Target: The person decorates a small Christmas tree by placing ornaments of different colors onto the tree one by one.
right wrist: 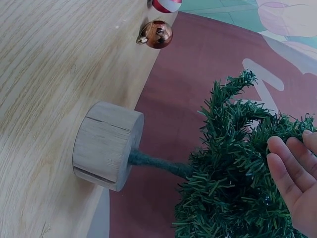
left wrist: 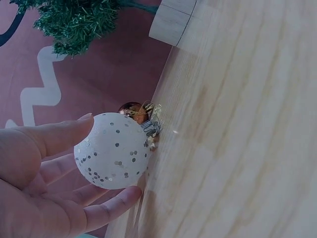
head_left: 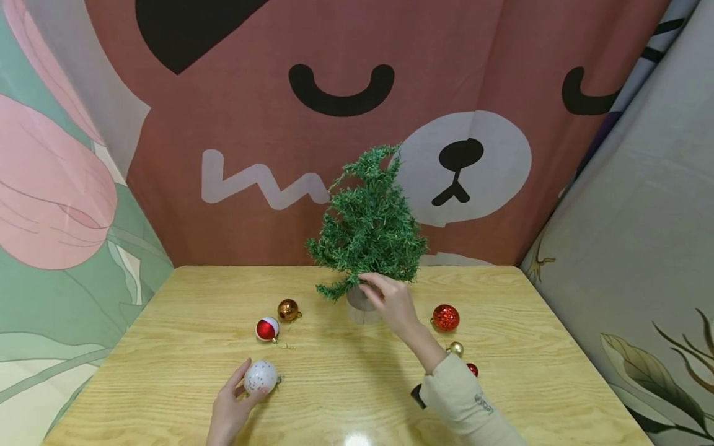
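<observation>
My left hand (head_left: pixel 231 399) holds a white Christmas bauble (head_left: pixel 261 376) with silver dots, thumb on one side and fingers round the other. In the left wrist view the bauble (left wrist: pixel 115 151) hangs close to the tabletop, its silver cap pointing away from the palm. A small artificial Christmas tree (head_left: pixel 370 229) stands upright on a round wooden base (head_left: pixel 364 308) at the back of the table. My right hand (head_left: pixel 393 303) pinches a low front branch of it. In the right wrist view the fingertips (right wrist: pixel 277 146) lie against the green needles.
On the wooden table (head_left: pixel 184 371), a copper bauble (head_left: pixel 287 310) and a red-and-white bauble (head_left: pixel 267 329) lie left of the tree. To the right are a glittery red bauble (head_left: pixel 445 318), a small gold one (head_left: pixel 456 349) and a small red one (head_left: pixel 473 370), partly behind the sleeve.
</observation>
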